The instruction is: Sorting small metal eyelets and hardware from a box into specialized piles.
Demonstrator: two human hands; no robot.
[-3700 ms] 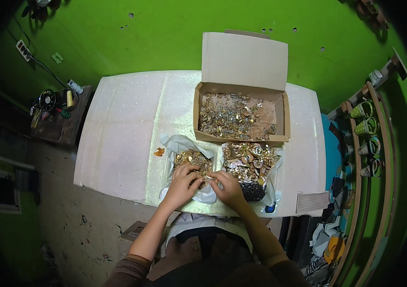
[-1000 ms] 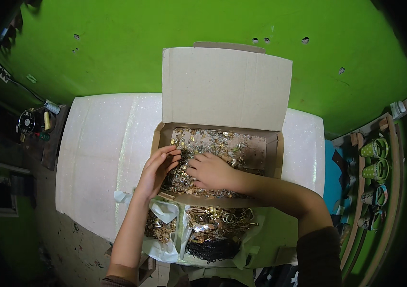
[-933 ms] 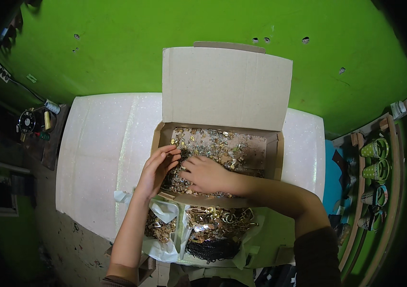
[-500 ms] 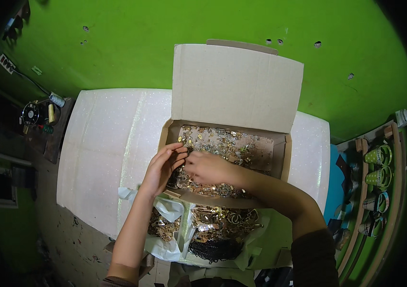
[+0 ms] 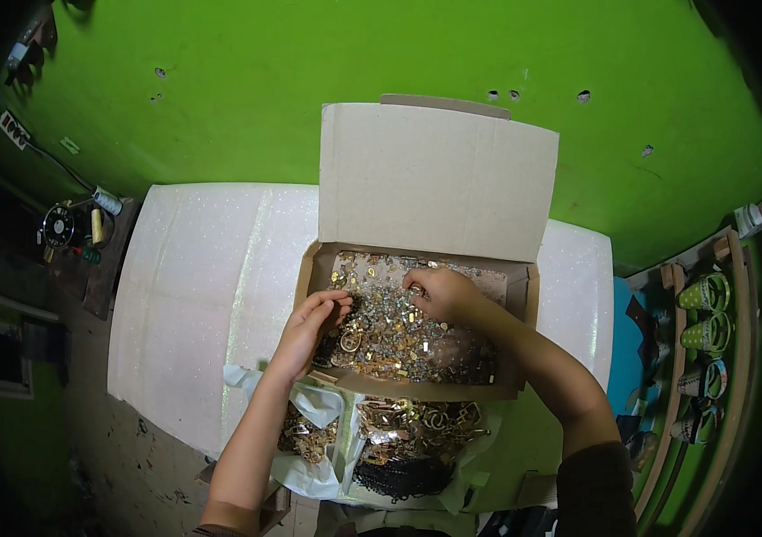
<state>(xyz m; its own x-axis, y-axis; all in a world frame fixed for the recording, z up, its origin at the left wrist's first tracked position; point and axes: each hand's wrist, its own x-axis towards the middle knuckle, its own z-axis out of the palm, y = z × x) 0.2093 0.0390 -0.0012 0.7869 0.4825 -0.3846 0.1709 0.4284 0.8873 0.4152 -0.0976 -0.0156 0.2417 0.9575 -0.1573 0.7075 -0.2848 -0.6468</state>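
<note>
An open cardboard box (image 5: 311, 261) holds a spread of small gold and silver metal trinkets (image 5: 390, 327), like jewelry findings. Over its left side my left hand (image 5: 302, 333) is curled, thumb close to the fingertips; whatever it may hold is too small to make out. My right hand (image 5: 445, 295) reaches in among the trinkets near the middle back, its fingers pinched down on them, and the fingertips are partly hidden. A round gold ring-shaped piece (image 5: 351, 340) lies near the left hand.
The box lid (image 5: 439, 179) stands raised at the back. In front sit a paper-lined container of gold pieces (image 5: 308, 430) and a larger pile of gold jewelry (image 5: 417, 421) with black chain (image 5: 403, 479). A glittery white cloth (image 5: 188, 295) covers the table; patterned cups (image 5: 705, 333) line a rack at right.
My right hand has moved right and away from the left hand, uncovering trinkets in the box's middle. My left hand stays over the left side, its fingers slightly more curled.
</note>
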